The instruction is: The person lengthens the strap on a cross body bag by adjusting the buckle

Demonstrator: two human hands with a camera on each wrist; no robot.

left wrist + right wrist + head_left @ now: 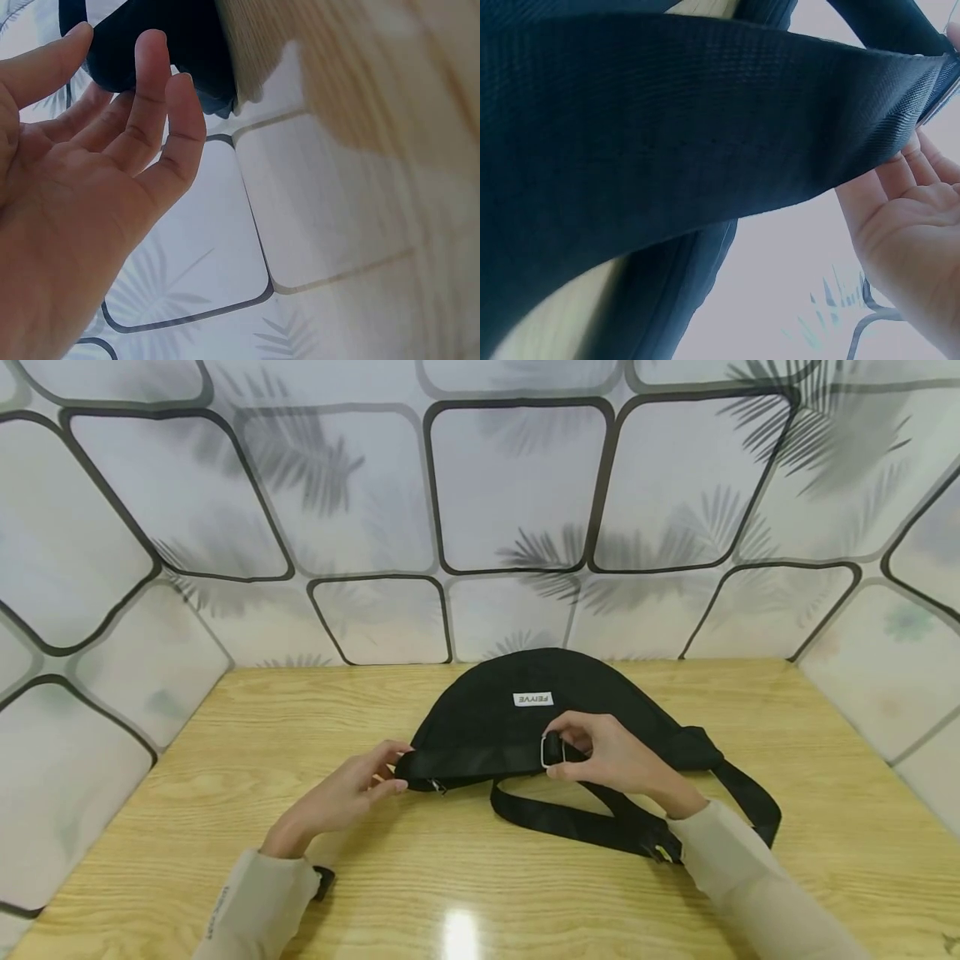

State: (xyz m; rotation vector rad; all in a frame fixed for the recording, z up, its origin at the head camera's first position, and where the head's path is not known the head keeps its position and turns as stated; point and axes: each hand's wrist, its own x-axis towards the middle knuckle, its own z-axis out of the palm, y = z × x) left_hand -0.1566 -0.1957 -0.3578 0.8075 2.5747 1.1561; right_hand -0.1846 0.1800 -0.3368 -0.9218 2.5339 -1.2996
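A black waist bag [480,710] with a small white label [533,699] lies on the table, its curved side away from me. At its left end my left hand [341,793] holds the corner, with fingers above and thumb below; the left wrist view shows this hand [97,142] with its last two fingers off the fabric. In my right hand [611,756], a metal-framed strap slider [553,750] is pinched in front of the bag. The black strap [705,127] runs across the right wrist view to the right hand [915,217], whose fingertips are partly hidden.
Loose strap [570,822] loops in front of the bag and round its right side, near the right sleeve. A black buckle piece [324,882] lies beside the left sleeve. The wooden table [420,877] meets patterned walls [517,485] at the back and sides.
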